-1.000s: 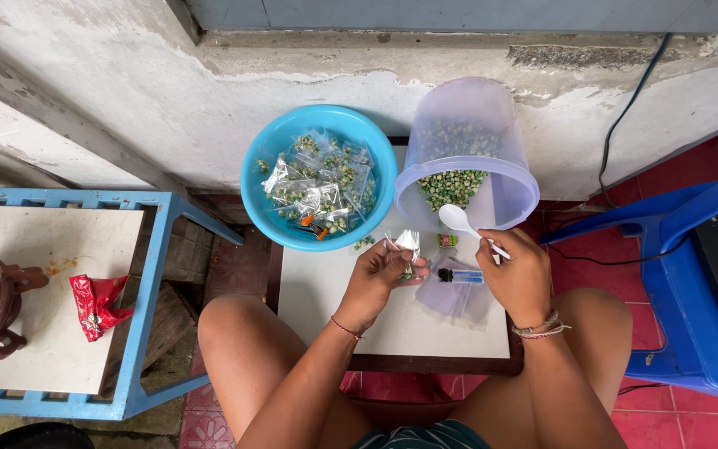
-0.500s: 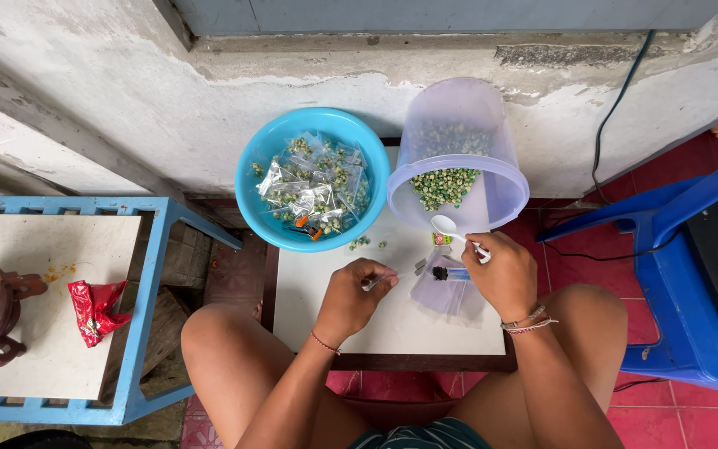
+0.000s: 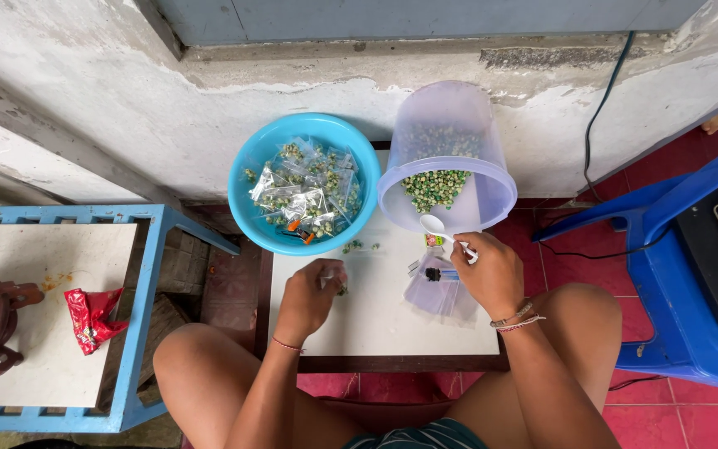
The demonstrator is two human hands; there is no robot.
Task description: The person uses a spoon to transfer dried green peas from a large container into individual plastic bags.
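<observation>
Nearest us, the left hand [image 3: 309, 295] is curled on the small white desk [image 3: 376, 320], its grip pinched shut on a little clear bag [image 3: 327, 274], mostly hidden by the fingers. The right hand [image 3: 485, 273] has its grip closed on a white spoon [image 3: 440, 229], above a stack of empty bags [image 3: 438, 291]. Beyond, the tilted clear tub [image 3: 450, 158] holds green peas [image 3: 435, 187]; the blue bowl [image 3: 251, 166] carries filled bags [image 3: 305, 191].
</observation>
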